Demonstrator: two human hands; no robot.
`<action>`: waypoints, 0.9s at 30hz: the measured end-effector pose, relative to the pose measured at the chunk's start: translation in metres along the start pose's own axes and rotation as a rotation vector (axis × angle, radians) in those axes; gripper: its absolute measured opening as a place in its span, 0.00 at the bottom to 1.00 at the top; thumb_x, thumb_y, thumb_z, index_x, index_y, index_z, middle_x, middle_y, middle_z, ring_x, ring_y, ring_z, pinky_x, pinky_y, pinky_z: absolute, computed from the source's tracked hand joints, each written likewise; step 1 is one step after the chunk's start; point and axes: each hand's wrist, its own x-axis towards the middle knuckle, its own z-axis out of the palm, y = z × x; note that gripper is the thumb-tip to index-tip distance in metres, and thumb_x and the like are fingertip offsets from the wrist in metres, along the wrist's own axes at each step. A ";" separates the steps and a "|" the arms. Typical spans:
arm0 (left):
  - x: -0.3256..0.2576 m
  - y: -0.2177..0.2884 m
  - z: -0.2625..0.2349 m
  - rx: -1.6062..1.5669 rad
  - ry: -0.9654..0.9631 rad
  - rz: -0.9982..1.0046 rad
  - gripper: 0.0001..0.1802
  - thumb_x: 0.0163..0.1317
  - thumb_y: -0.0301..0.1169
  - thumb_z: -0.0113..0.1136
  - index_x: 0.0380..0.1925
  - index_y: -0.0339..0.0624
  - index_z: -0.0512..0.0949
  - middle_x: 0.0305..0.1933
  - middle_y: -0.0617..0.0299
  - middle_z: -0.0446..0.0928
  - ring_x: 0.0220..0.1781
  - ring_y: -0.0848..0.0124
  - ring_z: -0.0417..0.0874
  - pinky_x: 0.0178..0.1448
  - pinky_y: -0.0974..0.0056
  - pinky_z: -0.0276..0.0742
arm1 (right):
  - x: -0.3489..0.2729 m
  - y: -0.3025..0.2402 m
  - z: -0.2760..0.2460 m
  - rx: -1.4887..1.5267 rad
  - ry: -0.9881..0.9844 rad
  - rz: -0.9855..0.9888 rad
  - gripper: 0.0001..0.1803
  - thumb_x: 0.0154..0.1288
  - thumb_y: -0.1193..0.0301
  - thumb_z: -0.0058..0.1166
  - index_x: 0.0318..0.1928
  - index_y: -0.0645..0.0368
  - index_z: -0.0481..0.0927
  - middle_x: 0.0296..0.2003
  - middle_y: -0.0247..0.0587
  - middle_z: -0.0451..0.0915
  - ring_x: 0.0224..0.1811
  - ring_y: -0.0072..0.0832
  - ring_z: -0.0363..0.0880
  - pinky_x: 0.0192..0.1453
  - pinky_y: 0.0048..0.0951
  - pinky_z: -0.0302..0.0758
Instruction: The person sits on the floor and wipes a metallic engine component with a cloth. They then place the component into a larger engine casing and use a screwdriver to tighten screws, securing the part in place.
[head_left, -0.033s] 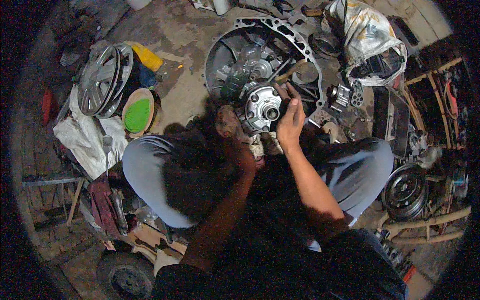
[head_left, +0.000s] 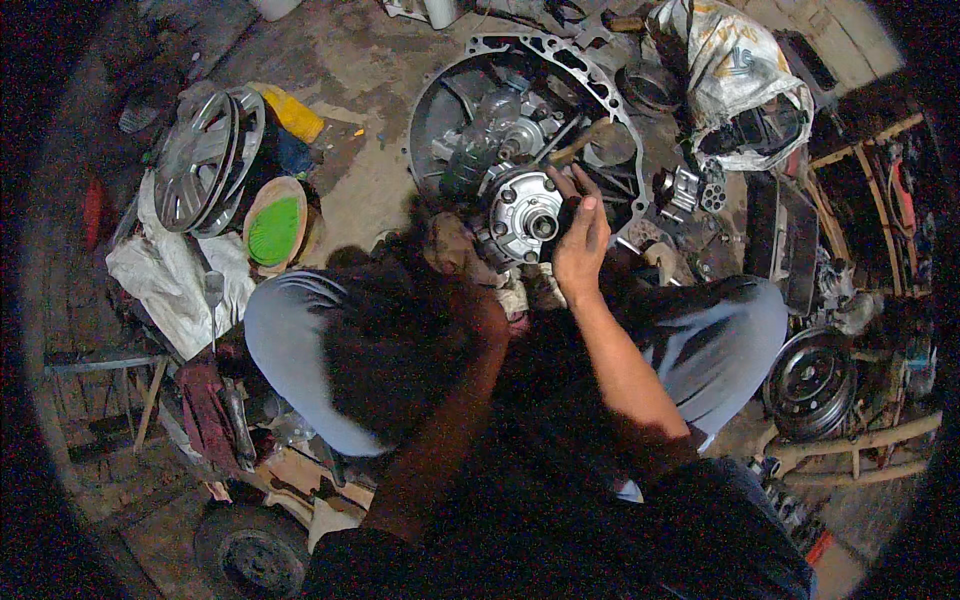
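Metal, grey and oily, fills the middle of the view: a round gearbox bell housing (head_left: 520,120) lies open-face-up on the dirt floor, and everything else is best placed against it. At its near rim, close to the person's knees, sits a smaller round flanged hub (head_left: 522,212) with a ring of bolt holes and a short shaft end at its centre; it looks bright and clean-edged beside the dull housing.

The right hand (head_left: 580,240) rests against the hub's right side, fingers spread and partly curled over its edge, holding nothing else that can be made out. The left hand (head_left: 452,248) is at the hub's left, low and deep in shadow; it seems cupped against the hub, but whether it grips anything cannot be told.

As a judgement, the hub could tip or slide off its seat if either hand lets go unevenly, since it appears only propped at the housing's rim. Oily surfaces would make a slip likely, and fingers near the flange could be pinched.

Left of the housing lie a silver wheel cover (head_left: 205,160), a green-lidded tub (head_left: 275,228) and a white cloth (head_left: 165,280). Right of the housing a white sack (head_left: 740,80) sits among loose parts, with a dark pulley wheel (head_left: 808,382) nearer the person
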 end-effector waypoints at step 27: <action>-0.030 0.012 0.030 -0.116 -0.048 -0.231 0.27 0.77 0.30 0.36 0.72 0.29 0.59 0.77 0.35 0.58 0.80 0.44 0.53 0.83 0.49 0.43 | -0.003 -0.004 -0.003 -0.022 -0.049 -0.009 0.39 0.82 0.44 0.24 0.65 0.70 0.69 0.59 0.48 0.82 0.63 0.33 0.76 0.73 0.34 0.63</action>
